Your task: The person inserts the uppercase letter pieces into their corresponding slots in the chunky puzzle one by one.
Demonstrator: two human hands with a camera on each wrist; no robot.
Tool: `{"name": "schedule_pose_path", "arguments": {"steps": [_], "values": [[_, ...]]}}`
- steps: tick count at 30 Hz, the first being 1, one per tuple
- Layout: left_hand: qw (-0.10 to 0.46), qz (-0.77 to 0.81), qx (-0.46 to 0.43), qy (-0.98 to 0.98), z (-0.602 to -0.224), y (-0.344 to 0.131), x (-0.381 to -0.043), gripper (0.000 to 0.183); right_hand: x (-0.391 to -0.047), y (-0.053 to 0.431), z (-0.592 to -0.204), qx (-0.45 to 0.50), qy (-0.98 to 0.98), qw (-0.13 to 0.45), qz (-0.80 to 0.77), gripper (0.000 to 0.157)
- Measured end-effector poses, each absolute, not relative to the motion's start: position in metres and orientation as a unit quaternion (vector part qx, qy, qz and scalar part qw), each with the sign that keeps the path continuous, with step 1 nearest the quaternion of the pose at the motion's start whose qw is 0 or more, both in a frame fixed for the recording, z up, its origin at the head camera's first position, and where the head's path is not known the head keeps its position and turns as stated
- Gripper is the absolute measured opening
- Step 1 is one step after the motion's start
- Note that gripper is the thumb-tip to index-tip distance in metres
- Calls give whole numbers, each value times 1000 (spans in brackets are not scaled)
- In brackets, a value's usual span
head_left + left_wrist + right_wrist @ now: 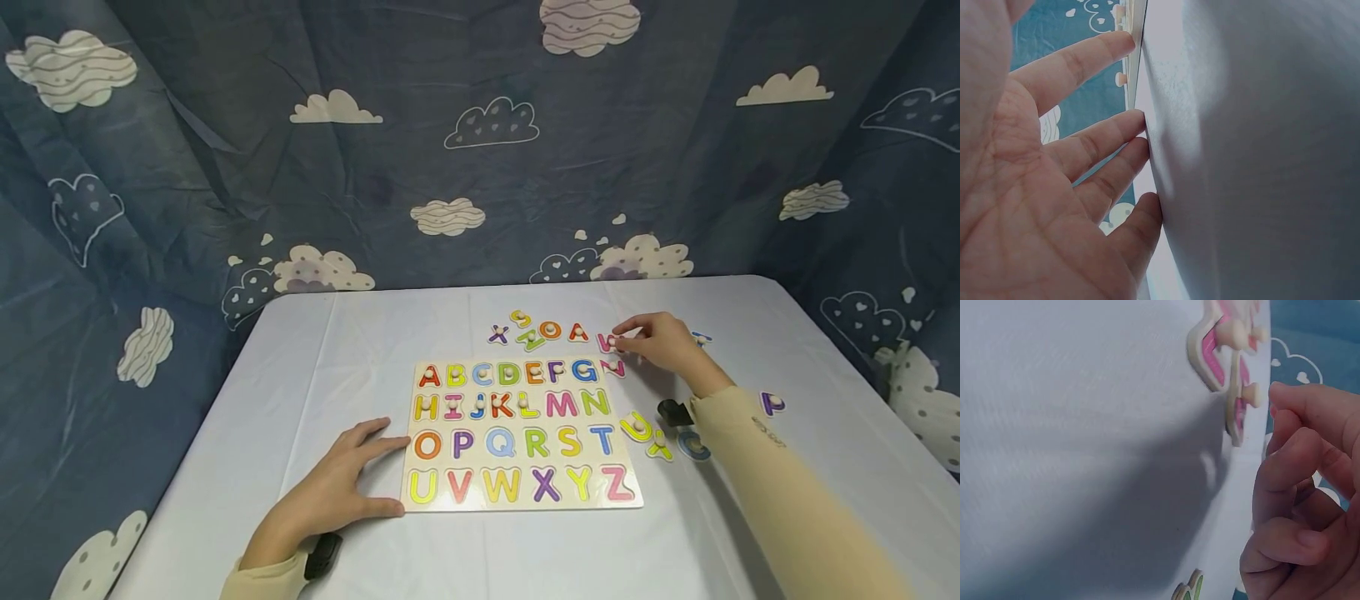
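Close beside pink letter (604, 343), right hand (664, 343)

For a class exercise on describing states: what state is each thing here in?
Puzzle board: flat; A to L filled, M to Z empty.
Left hand: fingers spread, touching the board's left edge.
Right hand: fingers bent beside a pink piece.
Pink piece: loose, not visibly gripped.
Other letter pieces: loose, beyond and right of the board.
Dark backdrop: hanging, creased.

Head view high, facing forward-down; wrist views close, facing hands (1041, 187) (1316, 506); all share tabletop (360, 350), curtain (637, 150).
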State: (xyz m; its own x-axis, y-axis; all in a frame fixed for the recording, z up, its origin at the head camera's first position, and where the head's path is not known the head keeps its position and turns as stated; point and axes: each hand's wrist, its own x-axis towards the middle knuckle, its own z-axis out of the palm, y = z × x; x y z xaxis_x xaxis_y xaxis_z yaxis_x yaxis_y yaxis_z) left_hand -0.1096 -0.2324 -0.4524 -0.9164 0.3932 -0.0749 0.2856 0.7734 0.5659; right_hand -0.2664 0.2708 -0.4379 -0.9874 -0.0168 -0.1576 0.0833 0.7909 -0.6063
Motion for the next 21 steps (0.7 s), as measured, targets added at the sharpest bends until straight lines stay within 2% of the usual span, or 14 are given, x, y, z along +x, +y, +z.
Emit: {"name": "schedule_pose_path", "arguments": {"steps": [21], "values": [[100, 284, 176, 937, -453, -233, -110, 86, -271, 265, -447, 22, 956, 75, -283, 30]]}}
